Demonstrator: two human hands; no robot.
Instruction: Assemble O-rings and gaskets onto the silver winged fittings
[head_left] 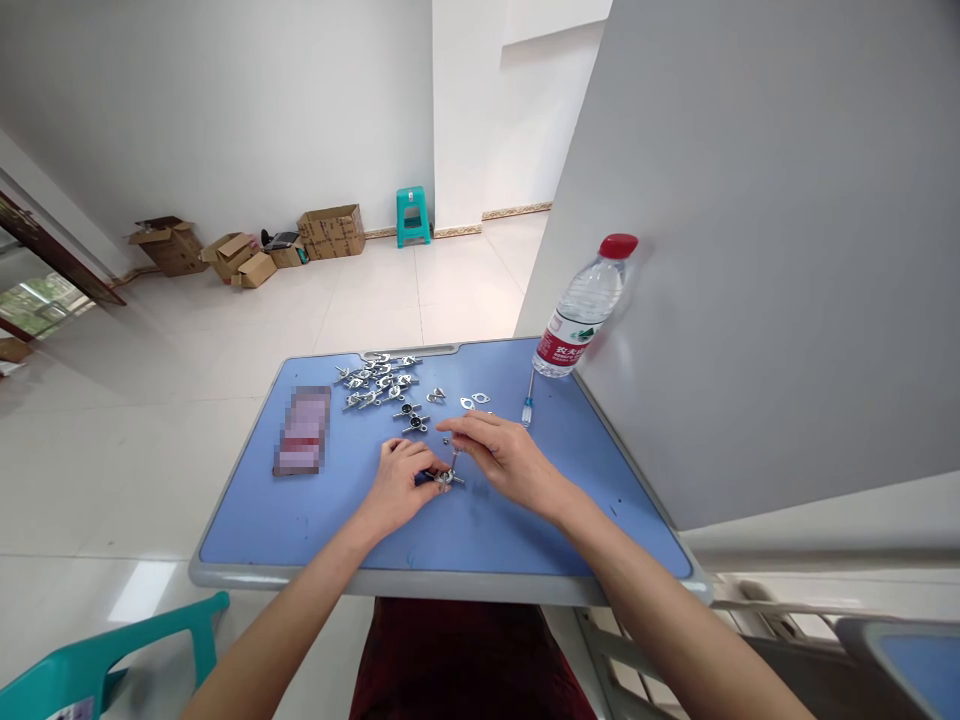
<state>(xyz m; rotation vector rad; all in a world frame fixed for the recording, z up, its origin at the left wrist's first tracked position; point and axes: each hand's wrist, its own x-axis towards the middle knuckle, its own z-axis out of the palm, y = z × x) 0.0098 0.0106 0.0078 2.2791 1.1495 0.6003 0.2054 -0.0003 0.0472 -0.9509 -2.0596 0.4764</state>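
Note:
My left hand [405, 475] is closed, with thumb and fingers pinching a small metal fitting [448, 479] against the blue tabletop. Above it, my right hand [504, 455] is closed around a slim screwdriver [454, 459]; its thin shaft points down onto the fitting, while its handle is mostly hidden by the fingers. Just beyond the hands lie two dark-centred metal fittings [415, 424]. A cluster of similar metal fittings [379, 380] is spread near the far edge. Flat oval metal plates [480, 398] lie beyond my right hand, partly covered by it.
A second screwdriver [528, 405] lies beside a water bottle [577, 320] at the table's far right, near a grey partition [787, 250]. A blurred purple object [304, 430] is on the left. Cardboard boxes [330, 232] and a teal stool [412, 215] stand by the wall.

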